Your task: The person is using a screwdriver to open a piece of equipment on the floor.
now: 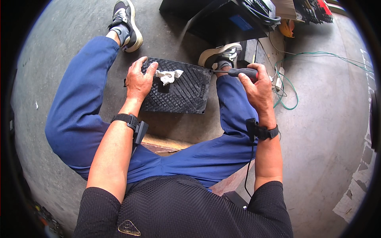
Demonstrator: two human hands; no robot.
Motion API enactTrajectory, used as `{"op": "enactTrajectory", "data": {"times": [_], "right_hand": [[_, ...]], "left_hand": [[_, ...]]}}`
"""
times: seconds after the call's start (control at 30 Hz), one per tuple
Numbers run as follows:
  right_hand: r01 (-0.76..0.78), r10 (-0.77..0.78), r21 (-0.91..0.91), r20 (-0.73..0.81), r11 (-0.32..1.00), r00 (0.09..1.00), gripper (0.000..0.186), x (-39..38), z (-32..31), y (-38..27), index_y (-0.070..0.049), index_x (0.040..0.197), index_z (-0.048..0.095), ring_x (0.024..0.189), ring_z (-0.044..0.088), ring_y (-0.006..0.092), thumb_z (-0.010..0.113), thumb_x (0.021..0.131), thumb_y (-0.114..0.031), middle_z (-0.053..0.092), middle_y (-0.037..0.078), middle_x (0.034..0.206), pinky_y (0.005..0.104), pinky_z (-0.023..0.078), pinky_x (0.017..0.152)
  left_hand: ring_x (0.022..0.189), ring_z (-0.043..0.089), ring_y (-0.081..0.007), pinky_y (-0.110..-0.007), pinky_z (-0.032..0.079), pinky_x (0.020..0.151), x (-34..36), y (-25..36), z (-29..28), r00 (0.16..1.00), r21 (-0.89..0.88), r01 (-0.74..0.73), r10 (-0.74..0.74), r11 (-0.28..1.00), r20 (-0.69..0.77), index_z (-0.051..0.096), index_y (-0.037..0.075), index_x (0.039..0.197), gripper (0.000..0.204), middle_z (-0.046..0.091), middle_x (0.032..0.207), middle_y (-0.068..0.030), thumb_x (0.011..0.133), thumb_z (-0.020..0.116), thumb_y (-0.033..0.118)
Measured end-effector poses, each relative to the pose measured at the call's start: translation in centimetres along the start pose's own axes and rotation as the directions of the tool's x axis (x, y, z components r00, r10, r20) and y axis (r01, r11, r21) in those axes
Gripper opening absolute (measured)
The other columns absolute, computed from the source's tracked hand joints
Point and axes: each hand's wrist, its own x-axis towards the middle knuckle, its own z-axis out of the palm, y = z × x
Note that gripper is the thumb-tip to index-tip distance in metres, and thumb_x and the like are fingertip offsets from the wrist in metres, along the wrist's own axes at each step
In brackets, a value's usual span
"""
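Observation:
A black rectangular plastic case (180,97) with diagonal ribs lies between my feet. My left hand (139,82) grips its far left edge, thumb on top and fingers along the side. In my right hand (260,87) is a screwdriver (243,72) with a dark handle and some red at its end. Its shaft points left, and the tip is at the case's far right corner; whether it sits in a screw is too small to tell. Crumpled white paper (168,76) rests on the case, beside a square dark opening (163,88).
Beyond my right foot stands a large black box (224,23) with coiled black cable (260,12) on it. Green wire (291,104) and a white power strip (279,78) lie on the grey floor to the right. Under me is a wooden seat (164,143).

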Motion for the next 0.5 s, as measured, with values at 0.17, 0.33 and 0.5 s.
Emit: {"op": "enactTrajectory", "data": {"times": [0.17,0.33,0.5], "right_hand": [[0.026,-0.026,-0.005,0.046,1.0,0.999,0.037,0.8,3.5,2.2,-0.001,0.116,0.061,0.078,0.066,0.0269,0.08,0.086,-0.014,0.067,0.015,0.089,0.0383,0.055,0.072],[0.098,-0.096,-0.034,0.058,0.995,0.994,0.037,0.8,5.4,1.9,-0.002,0.115,0.06,0.085,0.066,0.0368,0.08,0.085,-0.011,0.065,0.019,0.096,0.0432,0.055,0.077],[0.126,-0.126,0.014,0.04,0.992,0.991,0.037,0.8,5.7,2.5,-0.002,0.115,0.059,0.088,0.068,0.0406,0.079,0.086,-0.012,0.067,0.021,0.097,0.0455,0.056,0.077]], "left_hand": [[0.12,0.064,-0.0352,-0.042,0.049,0.103,-0.1,0.1,-0.1,1.0,0.009,0.003,-0.003,1.0,0.008,0.067,0.003,0.128,0.054,0.067,0.128,-0.0206,0.095,0.072,0.044],[0.119,0.064,-0.0356,-0.042,0.049,0.103,-0.1,0.0,0.1,1.0,-0.013,-0.016,0.016,1.0,-0.006,0.067,0.002,0.128,0.053,0.068,0.127,-0.0207,0.095,0.072,0.044],[0.119,0.064,-0.0353,-0.042,0.049,0.103,0.0,0.3,-0.1,1.0,-0.006,-0.016,0.016,1.0,0.004,0.066,0.002,0.128,0.053,0.068,0.127,-0.0209,0.095,0.072,0.043]]}}
